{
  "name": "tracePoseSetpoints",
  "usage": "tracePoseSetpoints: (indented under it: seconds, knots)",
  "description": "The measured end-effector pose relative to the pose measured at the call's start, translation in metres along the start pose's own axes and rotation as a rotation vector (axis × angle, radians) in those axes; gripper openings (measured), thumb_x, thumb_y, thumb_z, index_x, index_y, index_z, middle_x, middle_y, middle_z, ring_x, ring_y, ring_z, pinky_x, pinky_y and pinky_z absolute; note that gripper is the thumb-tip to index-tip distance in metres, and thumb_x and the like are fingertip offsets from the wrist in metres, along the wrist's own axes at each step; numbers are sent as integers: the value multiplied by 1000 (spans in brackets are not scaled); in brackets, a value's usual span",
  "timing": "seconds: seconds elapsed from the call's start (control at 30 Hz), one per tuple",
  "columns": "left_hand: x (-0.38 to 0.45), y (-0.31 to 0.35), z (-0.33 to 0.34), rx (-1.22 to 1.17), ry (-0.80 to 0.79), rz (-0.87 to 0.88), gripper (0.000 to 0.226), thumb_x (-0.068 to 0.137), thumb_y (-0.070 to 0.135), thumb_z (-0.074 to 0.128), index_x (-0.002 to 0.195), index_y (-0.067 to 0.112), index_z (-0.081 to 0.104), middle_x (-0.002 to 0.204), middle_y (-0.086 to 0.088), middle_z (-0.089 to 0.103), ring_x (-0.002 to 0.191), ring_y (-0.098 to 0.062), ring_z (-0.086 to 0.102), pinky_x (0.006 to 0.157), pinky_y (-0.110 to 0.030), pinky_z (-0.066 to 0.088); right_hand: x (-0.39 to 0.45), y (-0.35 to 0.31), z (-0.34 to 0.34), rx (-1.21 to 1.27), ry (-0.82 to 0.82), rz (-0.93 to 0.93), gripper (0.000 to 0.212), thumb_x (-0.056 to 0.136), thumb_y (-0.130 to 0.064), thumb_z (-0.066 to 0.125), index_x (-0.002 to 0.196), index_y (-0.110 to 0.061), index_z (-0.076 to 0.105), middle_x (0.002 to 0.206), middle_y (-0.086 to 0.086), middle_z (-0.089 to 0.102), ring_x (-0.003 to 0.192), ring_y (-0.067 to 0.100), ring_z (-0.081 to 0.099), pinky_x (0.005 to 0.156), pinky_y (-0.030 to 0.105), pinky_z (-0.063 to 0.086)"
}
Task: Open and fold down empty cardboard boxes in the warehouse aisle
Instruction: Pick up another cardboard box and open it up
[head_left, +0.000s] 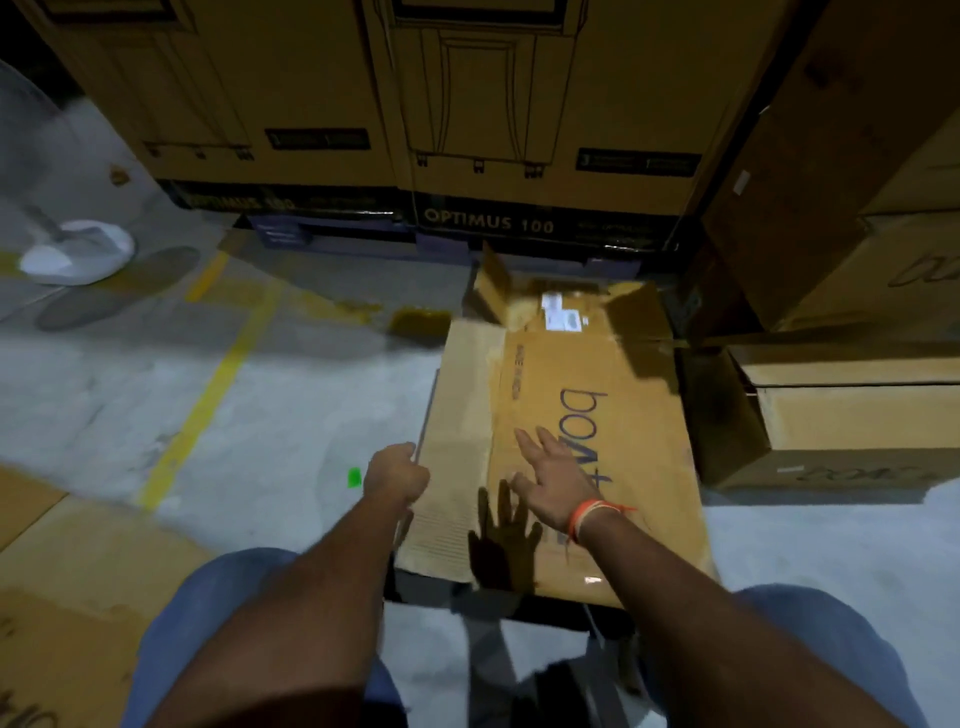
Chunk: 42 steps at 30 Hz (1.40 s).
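Flattened cardboard box, far end dim and blurred. Left hand clenches its left edge; right hand released, fingers spread above it, contact unclear.

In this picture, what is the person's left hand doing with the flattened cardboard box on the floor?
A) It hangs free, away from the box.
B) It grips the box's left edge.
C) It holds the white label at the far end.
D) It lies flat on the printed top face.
B: the left hand has its fingers curled round the left edge of the flattened cardboard box, while the right hand is spread open above the printed face.
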<state>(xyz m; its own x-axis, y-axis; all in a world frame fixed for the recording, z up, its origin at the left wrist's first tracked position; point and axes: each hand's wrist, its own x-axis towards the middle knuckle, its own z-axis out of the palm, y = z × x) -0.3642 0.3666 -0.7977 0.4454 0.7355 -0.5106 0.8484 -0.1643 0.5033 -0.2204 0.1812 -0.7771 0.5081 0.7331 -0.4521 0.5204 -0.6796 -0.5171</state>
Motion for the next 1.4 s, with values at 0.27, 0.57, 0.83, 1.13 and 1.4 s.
tracePoseSetpoints:
  seconds: [0.27, 0.57, 0.83, 1.13, 1.4]
  knots:
    - [21, 41, 63, 298, -179, 299, 67, 93, 15, 59, 156, 25, 40, 169, -11, 15, 153, -26, 22, 119, -33, 30, 31, 68, 4, -68, 0, 165, 75, 98, -39, 54, 161, -22, 15, 168, 9, 11, 152, 34, 13, 123, 42, 21]
    - [90, 35, 155, 512, -208, 449, 74, 91, 29, 60, 157, 29, 26, 169, -7, 3, 153, -37, 10, 116, -55, 35, 91, 120, 57, -287, -38, 224, 81, 101, -43, 45, 159, -33, -11, 167, 2, -21, 154, 31, -15, 123, 51, 13]
    - [155, 31, 208, 567, -226, 561, 81, 96, 31, 57, 161, 20, 11, 169, -14, -8, 155, -40, 0, 124, -56, 15, 165, 163, 92, -360, -19, 213, 84, 102, -41, 43, 158, -29, -18, 162, 7, -34, 151, 34, -22, 121, 54, 9]
    - [192, -9, 275, 850, -399, 461, 96, 98, 58, 49, 157, 33, -22, 160, 1, -41, 149, -39, -30, 115, -73, 7, 195, 211, 153, -397, -187, 257, 82, 101, -54, 34, 156, -31, -22, 158, 9, -39, 149, 37, -27, 120, 61, 13]
    - [199, 5, 253, 677, -171, 383, 60, 106, 45, 31, 160, 24, 18, 168, -2, 20, 153, -21, 24, 123, -48, 10, 205, 219, 120, -294, 51, 270, 86, 92, -37, 61, 160, -27, 10, 167, 10, 4, 152, 34, 12, 116, 54, 31]
